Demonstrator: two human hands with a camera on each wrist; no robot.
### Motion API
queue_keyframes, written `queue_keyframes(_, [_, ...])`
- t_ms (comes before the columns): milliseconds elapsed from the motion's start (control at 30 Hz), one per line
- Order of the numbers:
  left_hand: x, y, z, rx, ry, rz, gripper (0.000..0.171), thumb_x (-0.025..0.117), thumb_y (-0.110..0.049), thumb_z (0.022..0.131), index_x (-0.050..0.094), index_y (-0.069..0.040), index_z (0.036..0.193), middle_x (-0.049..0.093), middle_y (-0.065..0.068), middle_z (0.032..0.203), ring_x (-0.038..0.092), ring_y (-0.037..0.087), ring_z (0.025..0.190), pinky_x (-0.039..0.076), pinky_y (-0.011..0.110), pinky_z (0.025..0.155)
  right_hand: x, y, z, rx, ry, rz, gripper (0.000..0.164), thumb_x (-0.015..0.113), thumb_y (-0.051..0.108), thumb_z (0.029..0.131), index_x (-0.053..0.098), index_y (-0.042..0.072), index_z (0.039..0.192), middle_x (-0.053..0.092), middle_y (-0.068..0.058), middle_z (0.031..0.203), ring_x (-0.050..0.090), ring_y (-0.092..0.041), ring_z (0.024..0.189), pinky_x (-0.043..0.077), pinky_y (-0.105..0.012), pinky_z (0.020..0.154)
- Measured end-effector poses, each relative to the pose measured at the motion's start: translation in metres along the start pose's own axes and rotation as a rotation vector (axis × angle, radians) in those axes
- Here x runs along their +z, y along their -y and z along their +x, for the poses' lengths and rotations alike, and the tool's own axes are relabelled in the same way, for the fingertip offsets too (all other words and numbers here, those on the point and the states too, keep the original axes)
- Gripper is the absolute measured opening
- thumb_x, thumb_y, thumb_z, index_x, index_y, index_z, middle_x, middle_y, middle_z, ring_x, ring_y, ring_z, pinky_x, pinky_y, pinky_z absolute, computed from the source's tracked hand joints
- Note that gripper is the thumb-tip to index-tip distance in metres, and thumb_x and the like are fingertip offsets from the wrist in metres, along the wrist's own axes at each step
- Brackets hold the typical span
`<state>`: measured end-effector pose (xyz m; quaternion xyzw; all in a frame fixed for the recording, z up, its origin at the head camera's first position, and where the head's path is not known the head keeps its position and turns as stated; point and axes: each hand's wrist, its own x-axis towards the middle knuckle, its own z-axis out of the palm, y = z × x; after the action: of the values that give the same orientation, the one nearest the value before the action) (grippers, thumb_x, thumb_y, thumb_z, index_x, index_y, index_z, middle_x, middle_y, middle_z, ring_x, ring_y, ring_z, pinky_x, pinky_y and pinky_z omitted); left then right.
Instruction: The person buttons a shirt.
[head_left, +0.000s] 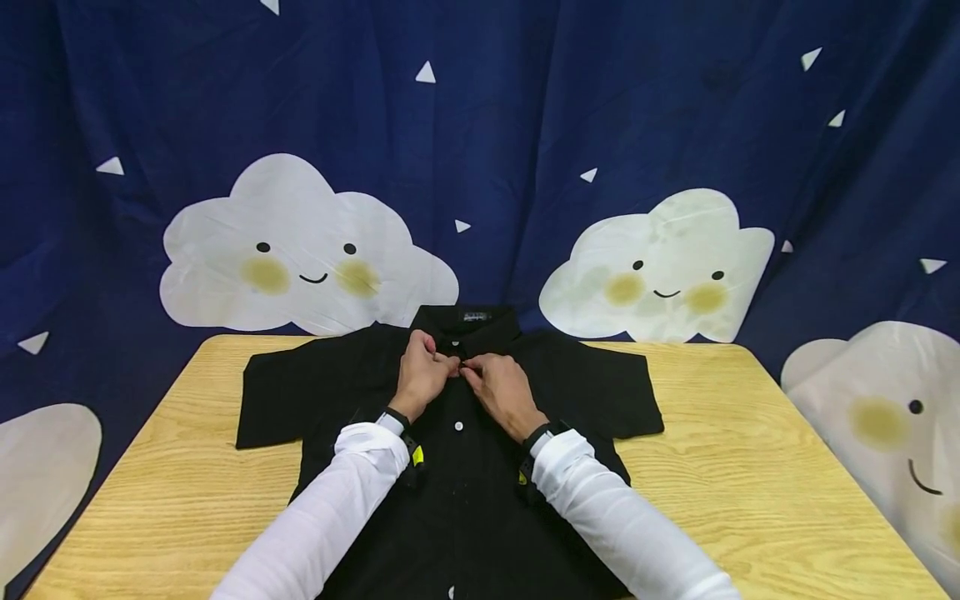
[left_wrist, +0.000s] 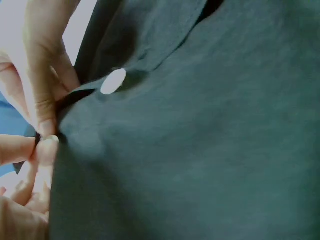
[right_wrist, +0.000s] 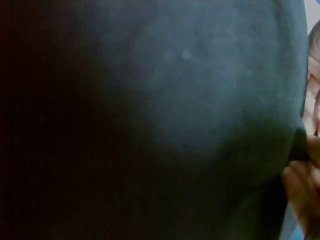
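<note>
A black short-sleeved shirt [head_left: 480,517] lies front side up, its collar [head_left: 491,333] at the far edge. At the front opening below the collar, my left hand [head_left: 422,373] pinches the fabric. Close against it, the right hand [head_left: 505,390] pinches the same spot from the other side, fingertips almost meeting. In the left wrist view a white button [left_wrist: 114,81] sits on the cloth beside the fingers. Whatever lies between the fingertips is hidden. Dark shirt cloth [right_wrist: 200,100] fills most of the right wrist view, with fingertips at its right edge.
Beneath the shirt is a light wooden table [head_left: 165,508]. Behind it hangs a dark blue curtain [head_left: 495,108] printed with smiling white clouds. Another white button [head_left: 459,426] shows lower on the shirt front. Both wrists wear dark bands.
</note>
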<state>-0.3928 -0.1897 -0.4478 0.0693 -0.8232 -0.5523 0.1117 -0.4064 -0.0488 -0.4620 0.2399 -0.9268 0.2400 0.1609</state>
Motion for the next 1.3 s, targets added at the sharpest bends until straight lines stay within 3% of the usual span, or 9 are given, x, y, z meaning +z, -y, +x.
queue_keyframes(167, [0.0, 0.006, -0.004, 0.047, -0.039, -0.021, 0.033, 0.071, -0.004, 0.083, 0.039, -0.004, 0.09, 0.071, 0.009, 0.078, 0.069, 0.02, 0.072, 0.036, 0.029, 0.064, 0.0, 0.004, 0.0, 0.013, 0.024, -0.029, 0.016, 0.064, 0.022, 0.092, 0.074, 0.009, 0.094, 0.07, -0.003, 0.088, 0.066, -0.02, 0.077, 0.052, -0.038, 0.066])
queue_keyframes(300, [0.0, 0.006, -0.004, 0.078, -0.055, 0.001, 0.032, 0.071, -0.005, 0.083, 0.039, -0.006, 0.089, 0.071, 0.008, 0.078, 0.069, 0.021, 0.072, 0.036, 0.03, 0.064, 0.0, 0.004, -0.001, -0.031, -0.023, -0.042, 0.014, 0.065, 0.02, 0.092, 0.072, 0.008, 0.095, 0.069, -0.004, 0.088, 0.066, -0.02, 0.079, 0.052, -0.038, 0.068])
queue_keyframes(500, [-0.002, 0.004, 0.0, 0.15, -0.012, 0.046, 0.019, 0.069, -0.003, 0.083, 0.054, -0.004, 0.096, 0.07, 0.005, 0.072, 0.068, 0.017, 0.067, 0.043, 0.028, 0.063, -0.001, 0.001, -0.001, -0.104, -0.094, -0.068, 0.01, 0.067, 0.018, 0.09, 0.071, 0.009, 0.089, 0.067, -0.002, 0.082, 0.064, -0.019, 0.075, 0.051, -0.037, 0.066])
queue_keyframes(633, [-0.006, 0.003, 0.002, 0.27, 0.012, 0.175, 0.016, 0.067, -0.003, 0.084, 0.073, -0.008, 0.098, 0.071, 0.004, 0.078, 0.067, 0.018, 0.071, 0.049, 0.033, 0.066, -0.001, 0.0, 0.0, -0.135, -0.093, -0.079, 0.01, 0.066, 0.017, 0.091, 0.071, 0.008, 0.09, 0.067, -0.003, 0.083, 0.064, -0.019, 0.076, 0.051, -0.036, 0.067])
queue_keyframes(833, [-0.009, 0.003, 0.005, 0.481, 0.085, 0.439, 0.018, 0.065, -0.008, 0.088, 0.075, -0.011, 0.103, 0.071, 0.004, 0.097, 0.066, 0.022, 0.081, 0.051, 0.038, 0.072, -0.002, -0.003, 0.001, -0.133, -0.115, -0.073, 0.01, 0.065, 0.016, 0.091, 0.07, 0.007, 0.091, 0.067, -0.004, 0.084, 0.064, -0.019, 0.076, 0.051, -0.036, 0.068])
queue_keyframes(1067, [-0.022, -0.001, 0.016, 0.623, 0.261, 0.62, 0.015, 0.07, -0.012, 0.083, 0.074, -0.009, 0.098, 0.068, -0.001, 0.078, 0.06, 0.012, 0.066, 0.048, 0.031, 0.064, -0.003, -0.004, 0.0, -0.131, -0.123, -0.013, 0.011, 0.065, 0.014, 0.091, 0.071, 0.005, 0.091, 0.068, -0.005, 0.086, 0.064, -0.02, 0.078, 0.051, -0.036, 0.069])
queue_keyframes(1167, [-0.025, -0.001, 0.019, 0.702, 0.265, 0.671, 0.007, 0.073, -0.017, 0.084, 0.073, -0.01, 0.087, 0.067, -0.001, 0.073, 0.061, 0.014, 0.064, 0.048, 0.032, 0.062, -0.004, -0.002, 0.0, -0.139, -0.143, 0.0, 0.01, 0.064, 0.014, 0.092, 0.07, 0.006, 0.091, 0.067, -0.005, 0.087, 0.064, -0.02, 0.078, 0.051, -0.036, 0.069])
queue_keyframes(1300, [-0.026, 0.004, 0.017, 0.809, 0.231, 0.712, 0.01, 0.07, -0.019, 0.087, 0.073, -0.011, 0.081, 0.067, 0.0, 0.074, 0.062, 0.019, 0.07, 0.049, 0.036, 0.066, -0.003, 0.0, 0.0, -0.136, -0.168, -0.002, 0.008, 0.066, 0.014, 0.09, 0.07, 0.008, 0.088, 0.066, -0.003, 0.083, 0.063, -0.018, 0.074, 0.05, -0.035, 0.065])
